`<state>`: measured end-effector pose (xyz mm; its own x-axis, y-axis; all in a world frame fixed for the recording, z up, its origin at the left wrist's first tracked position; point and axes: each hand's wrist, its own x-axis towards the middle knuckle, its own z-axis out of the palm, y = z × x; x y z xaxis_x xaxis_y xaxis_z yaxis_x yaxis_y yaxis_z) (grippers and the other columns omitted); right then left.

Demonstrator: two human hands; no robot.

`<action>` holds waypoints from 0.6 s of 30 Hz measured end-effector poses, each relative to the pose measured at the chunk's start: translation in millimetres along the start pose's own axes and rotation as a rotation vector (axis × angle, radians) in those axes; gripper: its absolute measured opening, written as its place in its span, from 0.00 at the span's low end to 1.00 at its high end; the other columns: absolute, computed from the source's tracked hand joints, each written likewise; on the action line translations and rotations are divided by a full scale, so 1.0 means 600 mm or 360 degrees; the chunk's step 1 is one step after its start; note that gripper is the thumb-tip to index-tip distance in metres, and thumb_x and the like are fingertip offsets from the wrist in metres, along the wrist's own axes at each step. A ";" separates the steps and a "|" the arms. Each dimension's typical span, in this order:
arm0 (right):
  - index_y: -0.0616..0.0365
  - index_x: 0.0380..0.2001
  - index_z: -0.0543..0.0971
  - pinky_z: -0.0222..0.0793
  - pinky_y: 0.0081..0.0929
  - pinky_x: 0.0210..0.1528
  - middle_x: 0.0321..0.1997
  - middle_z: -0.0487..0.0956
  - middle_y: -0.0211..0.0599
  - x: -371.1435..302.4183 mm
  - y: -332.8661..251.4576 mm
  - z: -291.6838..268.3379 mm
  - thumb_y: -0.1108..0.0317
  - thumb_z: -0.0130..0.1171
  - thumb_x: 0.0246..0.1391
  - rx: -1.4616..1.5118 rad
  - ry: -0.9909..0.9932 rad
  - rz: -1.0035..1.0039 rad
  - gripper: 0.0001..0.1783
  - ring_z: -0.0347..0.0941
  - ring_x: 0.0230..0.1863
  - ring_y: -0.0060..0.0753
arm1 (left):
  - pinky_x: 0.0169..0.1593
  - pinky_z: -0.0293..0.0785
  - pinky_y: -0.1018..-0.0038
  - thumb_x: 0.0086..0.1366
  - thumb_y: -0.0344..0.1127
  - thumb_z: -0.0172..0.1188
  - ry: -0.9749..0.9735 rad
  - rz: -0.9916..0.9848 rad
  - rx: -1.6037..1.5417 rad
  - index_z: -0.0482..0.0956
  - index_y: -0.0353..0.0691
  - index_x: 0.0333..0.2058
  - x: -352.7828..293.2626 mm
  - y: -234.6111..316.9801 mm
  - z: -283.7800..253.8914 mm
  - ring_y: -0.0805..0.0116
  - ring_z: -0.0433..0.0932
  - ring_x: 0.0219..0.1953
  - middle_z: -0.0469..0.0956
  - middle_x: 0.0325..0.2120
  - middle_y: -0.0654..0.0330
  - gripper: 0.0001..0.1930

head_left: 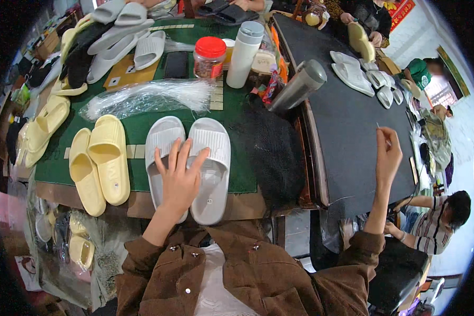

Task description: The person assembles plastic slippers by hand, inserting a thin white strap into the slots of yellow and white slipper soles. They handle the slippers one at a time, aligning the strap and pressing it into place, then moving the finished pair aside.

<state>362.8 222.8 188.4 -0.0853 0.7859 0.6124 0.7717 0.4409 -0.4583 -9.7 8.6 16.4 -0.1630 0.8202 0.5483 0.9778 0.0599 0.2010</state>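
Grey slippers (214, 181), toes pointing away, long axes near to far, left hand (180, 179) spread open across both, right hand (389, 150) raised, pinching a thin strand (377, 125).

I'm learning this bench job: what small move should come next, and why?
Probably bring the right hand over to the grey slippers: it is out to the right, seemingly pinching a thin strand, while the left hand lies across the pair.

A brown jacket (289, 282) with small shiny buttons (188, 290) hangs open over a white top (211, 284).
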 end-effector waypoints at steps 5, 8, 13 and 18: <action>0.60 0.40 0.80 0.71 0.32 0.46 0.38 0.81 0.44 0.072 0.077 0.062 0.67 0.61 0.56 -0.0266 -0.0186 -0.0241 0.10 0.78 0.41 0.38 | 0.64 0.39 0.34 0.54 0.28 0.61 -0.0106 -0.0041 0.0033 0.72 0.58 0.56 0.002 0.001 -0.008 0.50 0.57 0.65 0.65 0.59 0.53 0.30; 0.60 0.41 0.80 0.71 0.37 0.49 0.41 0.81 0.46 0.113 0.136 0.114 0.64 0.61 0.56 -0.0289 -0.0316 -0.0277 0.13 0.78 0.45 0.45 | 0.64 0.39 0.34 0.53 0.28 0.62 -0.0119 -0.0054 0.0062 0.71 0.58 0.57 -0.004 -0.004 -0.010 0.51 0.57 0.66 0.64 0.60 0.53 0.30; 0.60 0.45 0.78 0.69 0.40 0.50 0.46 0.80 0.50 0.193 0.272 0.178 0.59 0.56 0.59 -0.0225 -0.0307 -0.0173 0.17 0.76 0.50 0.53 | 0.65 0.38 0.35 0.53 0.28 0.62 -0.0150 -0.0036 0.0061 0.70 0.59 0.58 0.006 0.000 -0.007 0.51 0.56 0.66 0.64 0.60 0.54 0.31; 0.62 0.49 0.76 0.68 0.43 0.54 0.49 0.79 0.55 0.249 0.313 0.235 0.56 0.51 0.61 -0.0324 -0.0215 -0.0018 0.21 0.73 0.53 0.59 | 0.68 0.34 0.38 0.53 0.27 0.60 -0.0245 -0.0050 0.0101 0.70 0.54 0.59 0.002 -0.002 -0.010 0.50 0.53 0.68 0.60 0.65 0.55 0.32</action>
<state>406.2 484.1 103.0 -0.1678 0.8383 0.5188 0.8800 0.3646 -0.3044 -11.6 6.3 21.7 -0.1762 0.8946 0.4107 0.9797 0.1186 0.1619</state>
